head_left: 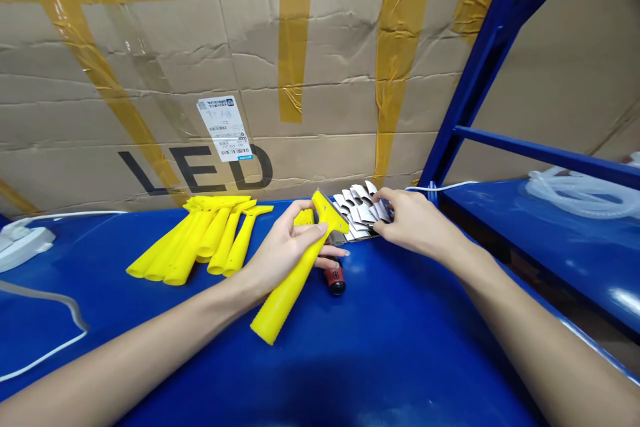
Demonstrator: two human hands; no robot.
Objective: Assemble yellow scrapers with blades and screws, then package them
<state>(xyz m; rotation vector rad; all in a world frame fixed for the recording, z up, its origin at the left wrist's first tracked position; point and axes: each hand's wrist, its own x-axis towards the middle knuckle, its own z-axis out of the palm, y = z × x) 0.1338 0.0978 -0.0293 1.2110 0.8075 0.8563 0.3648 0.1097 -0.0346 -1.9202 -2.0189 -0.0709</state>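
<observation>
My left hand (295,240) grips a yellow plastic scraper (295,280) near its head, thumb on top. The scraper's handle slants toward me, and a thin metal strip shows along its head. My right hand (407,220) pinches at the right end of a pile of silvery-white flat pieces (357,207) with curved cut-outs; its fingertips partly hide what they hold. Below the left fingers lies a red and black tool handle (336,279), its far part hidden. Another yellow piece (304,217) shows behind the left hand.
Several yellow scrapers (200,240) lie in a row at left on the blue table (400,347). A taped cardboard box (330,80) stands behind. Blue metal uprights (480,80) rise at right, near coiled clear tubing (580,193). A white cable (45,357) and a white device (25,247) are at far left.
</observation>
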